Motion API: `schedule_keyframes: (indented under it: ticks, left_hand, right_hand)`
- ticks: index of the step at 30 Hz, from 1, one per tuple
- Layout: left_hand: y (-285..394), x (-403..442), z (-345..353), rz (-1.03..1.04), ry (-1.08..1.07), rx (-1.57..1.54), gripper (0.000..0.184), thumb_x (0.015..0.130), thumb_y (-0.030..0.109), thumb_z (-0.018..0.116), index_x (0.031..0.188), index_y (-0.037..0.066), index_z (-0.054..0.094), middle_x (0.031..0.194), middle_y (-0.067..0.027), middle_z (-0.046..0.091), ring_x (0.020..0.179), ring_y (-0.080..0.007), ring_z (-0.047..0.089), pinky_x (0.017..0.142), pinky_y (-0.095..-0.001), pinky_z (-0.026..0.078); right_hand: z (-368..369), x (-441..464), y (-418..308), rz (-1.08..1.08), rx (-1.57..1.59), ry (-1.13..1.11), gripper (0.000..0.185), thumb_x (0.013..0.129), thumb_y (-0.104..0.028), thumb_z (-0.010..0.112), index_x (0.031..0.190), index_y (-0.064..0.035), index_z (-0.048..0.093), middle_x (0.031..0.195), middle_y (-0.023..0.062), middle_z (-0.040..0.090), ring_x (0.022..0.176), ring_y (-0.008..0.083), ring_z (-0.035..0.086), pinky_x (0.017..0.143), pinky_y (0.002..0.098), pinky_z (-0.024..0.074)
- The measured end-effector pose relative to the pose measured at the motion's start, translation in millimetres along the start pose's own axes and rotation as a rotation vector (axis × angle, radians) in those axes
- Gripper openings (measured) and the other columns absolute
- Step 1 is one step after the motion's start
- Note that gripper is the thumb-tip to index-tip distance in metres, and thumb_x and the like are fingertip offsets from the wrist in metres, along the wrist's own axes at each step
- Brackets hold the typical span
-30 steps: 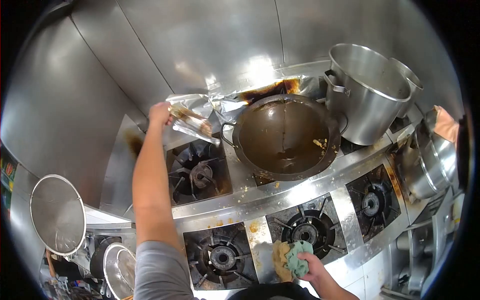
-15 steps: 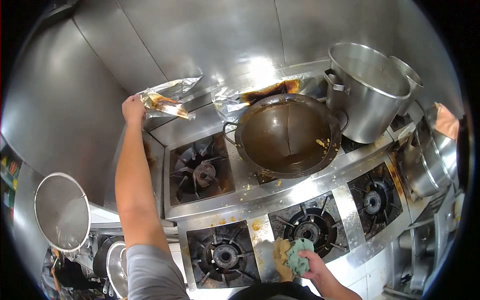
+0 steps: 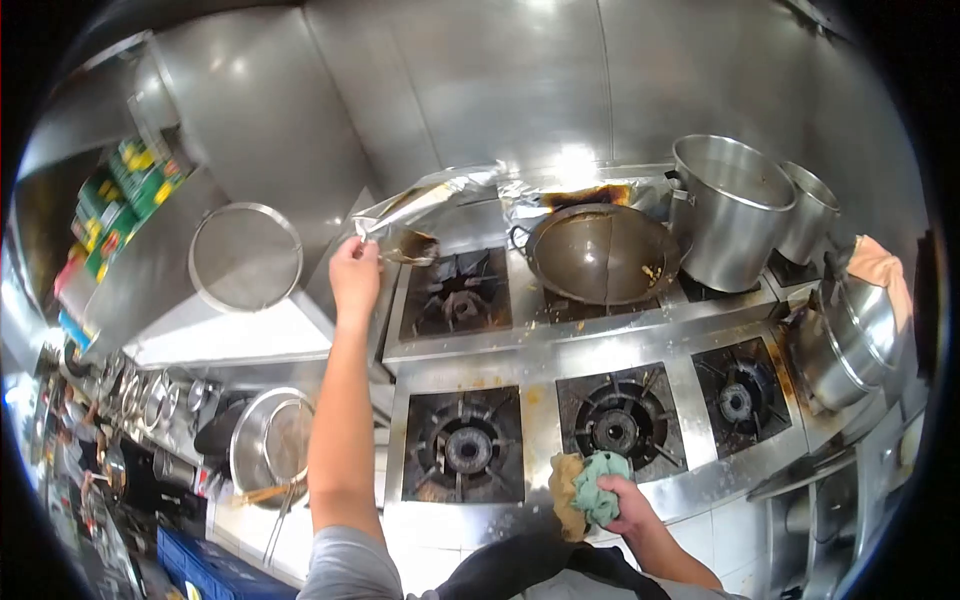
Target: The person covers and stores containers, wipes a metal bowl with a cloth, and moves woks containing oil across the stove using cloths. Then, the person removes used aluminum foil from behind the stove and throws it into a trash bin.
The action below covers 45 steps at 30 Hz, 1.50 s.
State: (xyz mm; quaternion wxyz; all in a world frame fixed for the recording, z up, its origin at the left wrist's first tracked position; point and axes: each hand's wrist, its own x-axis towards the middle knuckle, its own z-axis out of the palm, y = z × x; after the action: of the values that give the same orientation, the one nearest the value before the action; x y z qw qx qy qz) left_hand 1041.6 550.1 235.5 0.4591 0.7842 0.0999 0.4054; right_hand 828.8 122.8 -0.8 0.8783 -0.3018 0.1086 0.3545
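My left hand (image 3: 356, 280) is raised at the back left of the stove, its fingers closed on the end of a crumpled sheet of foil (image 3: 430, 196) with brown burnt stains. The foil stretches to the right above the back left burner (image 3: 462, 300). Low at the front, my right hand (image 3: 628, 503) grips a green cloth (image 3: 600, 486), and a tan cloth (image 3: 567, 500) hangs against it on the left. Another piece of stained foil (image 3: 585, 196) lies behind the wok (image 3: 590, 262).
Tall steel pots (image 3: 735, 225) stand at the back right, stacked steel pans (image 3: 850, 340) at the right edge. On the left are a round strainer (image 3: 246, 258), a steel bowl (image 3: 272, 435) and a blue crate (image 3: 220, 572). Several people are far off at the left.
The view has swung left and up, showing more of the room. My left hand has drawn the foil away from the wall behind the burner and lifted it. My right hand still grips the cloths.
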Motion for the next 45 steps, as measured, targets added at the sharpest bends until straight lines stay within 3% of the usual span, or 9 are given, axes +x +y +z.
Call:
schedule_keyframes:
  ticks: [8,12,20,26,30,35,37,40,45]
  left_hand:
    - [-17,-233,-150,0.018,0.198,0.001,0.017,0.087,0.01,0.065,0.096,-0.004,0.066,0.083,-0.0048,0.064,0.074,-0.0086,0.055,0.067,-0.0248,0.045]
    - [-24,-358,-239,-0.201,0.339,0.057,0.015,0.087,0.003,0.063,0.099,-0.005,0.067,0.091,-0.0058,0.064,0.078,-0.0098,0.056,0.07,-0.0237,0.046]
    - [66,-616,-338,-0.327,0.645,0.402,0.017,0.084,-0.005,0.058,0.101,-0.004,0.062,0.101,-0.0091,0.064,0.091,-0.0163,0.06,0.084,-0.0284,0.047]
    - [150,-815,-305,-0.511,0.968,0.663,0.022,0.084,-0.003,0.059,0.106,-0.005,0.06,0.101,-0.0078,0.063,0.091,-0.0167,0.059,0.086,-0.0285,0.047]
    - [255,-855,-244,-0.783,1.135,0.857,0.017,0.085,0.006,0.063,0.1,0.0,0.064,0.092,-0.004,0.064,0.087,-0.0135,0.059,0.082,-0.0263,0.047]
    - [344,-962,-188,-0.665,1.618,0.733,0.021,0.083,0.001,0.062,0.103,-0.003,0.066,0.098,-0.0062,0.068,0.087,-0.0126,0.062,0.08,-0.0252,0.049]
    - [377,-998,-158,-0.536,1.785,0.627,0.02,0.083,0.0,0.061,0.101,-0.004,0.065,0.1,-0.006,0.067,0.088,-0.0123,0.062,0.081,-0.0248,0.049]
    - [419,-1044,-118,-0.428,1.928,0.48,0.016,0.083,-0.002,0.06,0.098,-0.004,0.065,0.104,-0.0067,0.066,0.088,-0.0117,0.062,0.082,-0.024,0.049]
    - [451,-1116,-57,-0.304,2.109,0.574,0.014,0.084,-0.004,0.062,0.098,-0.002,0.065,0.109,-0.0081,0.065,0.089,-0.0117,0.062,0.081,-0.0252,0.051]
  right_hand:
    - [-6,-100,37,0.1,-0.093,-0.034,0.042,0.087,-0.015,0.059,0.126,-0.0012,0.052,0.118,0.0138,0.063,0.107,0.029,0.064,0.095,0.042,0.0514]
    - [-17,-105,45,0.214,-0.148,-0.087,0.038,0.09,-0.014,0.057,0.126,-0.0018,0.052,0.118,0.0144,0.063,0.107,0.0277,0.064,0.095,0.0417,0.0518]
    - [-10,-70,45,0.573,-0.391,-0.271,0.035,0.088,-0.011,0.059,0.121,-0.0017,0.056,0.114,0.0123,0.065,0.104,0.0241,0.066,0.094,0.0389,0.0522]
    - [-23,-49,50,0.849,-0.646,-0.468,0.032,0.089,-0.01,0.059,0.119,-0.001,0.059,0.116,0.0121,0.065,0.106,0.0227,0.065,0.093,0.0375,0.0521]
    - [-39,-55,66,0.967,-0.758,-0.529,0.031,0.089,-0.013,0.058,0.118,-0.0019,0.059,0.109,0.0101,0.067,0.101,0.0226,0.066,0.09,0.0372,0.053]
    - [-61,-89,98,1.26,-0.991,-0.672,0.028,0.09,-0.013,0.055,0.116,-0.0027,0.058,0.105,0.0101,0.067,0.092,0.0221,0.067,0.079,0.0349,0.0554]
    - [-77,-103,110,1.184,-1.053,-0.638,0.025,0.091,-0.013,0.054,0.114,-0.0036,0.057,0.102,0.0088,0.066,0.088,0.021,0.066,0.075,0.0331,0.0548]
    - [-99,-113,131,1.316,-1.183,-0.748,0.032,0.087,-0.019,0.058,0.115,-0.0039,0.057,0.106,0.0086,0.066,0.097,0.0234,0.065,0.089,0.0366,0.0507]
    - [-89,-148,154,1.364,-1.253,-0.927,0.034,0.087,-0.019,0.058,0.117,-0.0034,0.057,0.108,0.0089,0.065,0.097,0.0235,0.064,0.09,0.0366,0.0507]
